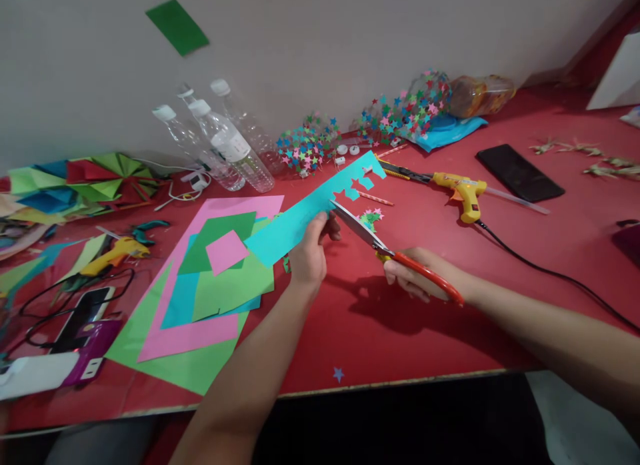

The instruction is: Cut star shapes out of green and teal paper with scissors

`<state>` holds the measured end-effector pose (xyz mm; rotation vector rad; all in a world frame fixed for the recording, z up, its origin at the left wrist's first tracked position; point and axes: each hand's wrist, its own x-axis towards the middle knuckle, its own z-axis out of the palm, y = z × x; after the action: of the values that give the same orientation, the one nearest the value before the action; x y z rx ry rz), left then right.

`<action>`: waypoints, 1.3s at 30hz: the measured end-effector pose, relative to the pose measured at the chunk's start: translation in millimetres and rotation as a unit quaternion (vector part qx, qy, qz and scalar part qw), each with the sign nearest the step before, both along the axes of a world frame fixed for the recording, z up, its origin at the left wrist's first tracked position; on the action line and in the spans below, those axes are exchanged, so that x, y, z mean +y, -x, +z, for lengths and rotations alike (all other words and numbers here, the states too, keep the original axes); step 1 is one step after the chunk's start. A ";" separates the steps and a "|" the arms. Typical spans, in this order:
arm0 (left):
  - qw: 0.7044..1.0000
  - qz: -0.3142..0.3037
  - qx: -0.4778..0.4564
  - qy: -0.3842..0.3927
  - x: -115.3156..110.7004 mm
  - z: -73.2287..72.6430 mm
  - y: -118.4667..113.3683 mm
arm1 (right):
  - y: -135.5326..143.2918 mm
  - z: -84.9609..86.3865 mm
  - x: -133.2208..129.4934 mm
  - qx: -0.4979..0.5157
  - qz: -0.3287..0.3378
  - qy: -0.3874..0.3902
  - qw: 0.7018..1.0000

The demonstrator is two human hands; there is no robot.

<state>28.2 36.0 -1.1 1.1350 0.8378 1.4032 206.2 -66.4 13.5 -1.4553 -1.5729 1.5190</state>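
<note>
My left hand [311,252] pinches the lower edge of a strip of turquoise paper [295,228], which slants up to the right above the table. Star-shaped gaps are cut along its right-hand edge. In my right hand [417,272] is a pair of scissors [425,276] with red handles. Their blades point up and left, the tips at the paper just beside my left fingers. Whether the blades grip the paper I cannot tell. A small pile of green and pink paper stars [371,218] lies on the table behind the blades.
Left of my hands are stacked coloured sheets [187,348]. Plastic bottles [235,145] and star-covered clear bottles [400,115] line the wall. A yellow glue gun [465,188] with a trailing cord and a black phone [520,172] lie right; another glue gun [115,255] lies left.
</note>
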 end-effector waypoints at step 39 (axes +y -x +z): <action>1.000 0.027 -0.012 0.004 6.4 -2.4 0.5 | -0.1 3.8 3.3 -0.020 -0.013 0.065 0.998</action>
<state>27.7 42.3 -3.6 1.0943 0.8606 1.4537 206.3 -63.1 17.3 -1.5808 -1.4970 1.6132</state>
